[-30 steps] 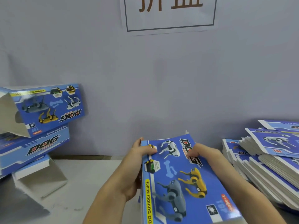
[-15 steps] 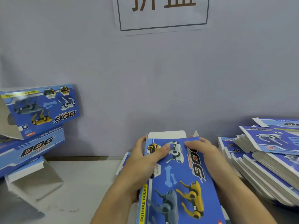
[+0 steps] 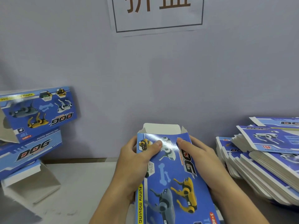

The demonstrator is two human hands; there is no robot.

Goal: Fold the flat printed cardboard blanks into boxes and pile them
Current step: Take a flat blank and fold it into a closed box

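Observation:
I hold a blue printed cardboard box blank (image 3: pixel 171 180) with robot dogs and "DOG" lettering in front of me, its far end up. My left hand (image 3: pixel 137 160) grips its left edge, thumb lying across the printed face. My right hand (image 3: pixel 199 157) grips the right edge, thumb on the top corner. A white end flap (image 3: pixel 161 128) and small side flaps stand up at the far end. The blank's near end runs out of the frame.
Folded blue boxes (image 3: pixel 37 113) lean in a pile against the grey wall at the left, one open-ended box (image 3: pixel 30 183) at the bottom. A thick stack of flat blanks (image 3: pixel 265 160) lies at the right. The white tabletop (image 3: pixel 77 191) stretches between them.
The blank has opened from flat toward a tube: the white far flap has risen into sight. Both hands slid toward the far corners, and the view dropped slightly.

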